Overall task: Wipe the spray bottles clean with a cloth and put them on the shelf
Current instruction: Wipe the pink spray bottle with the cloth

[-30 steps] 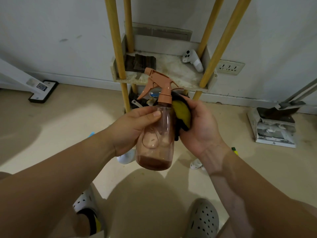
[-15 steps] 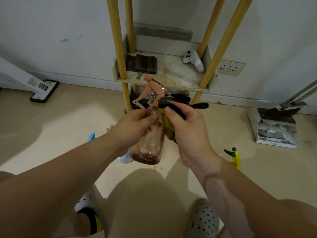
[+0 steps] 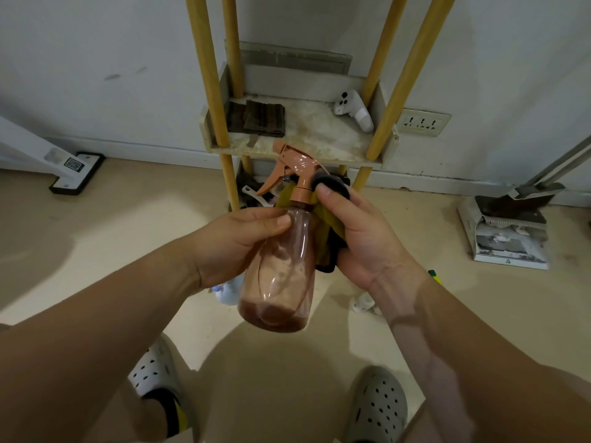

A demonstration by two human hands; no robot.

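A clear pink spray bottle [image 3: 281, 276] with a salmon trigger head is held upright in front of me, a little brown liquid at its bottom. My left hand [image 3: 236, 244] grips the bottle's upper body, thumb across the front. My right hand [image 3: 361, 238] holds a yellow and black cloth [image 3: 326, 231] bunched against the bottle's neck and right side. Behind stands the shelf [image 3: 319, 145] with yellow wooden posts. Another spray bottle [image 3: 435, 276], yellow with a green tip, peeks out behind my right wrist on the floor.
On the shelf lie a dark folded cloth [image 3: 259, 118] and a white controller [image 3: 353, 110]. Clutter sits under the shelf. A dustpan [image 3: 508, 231] stands on the floor at right, a white mop base [image 3: 76, 171] at left. A pale bottle [image 3: 228, 290] lies beneath my left hand.
The bottle has come back upright and closer to me. My right hand with the cloth has shifted from the bottle's front to its neck and right side.
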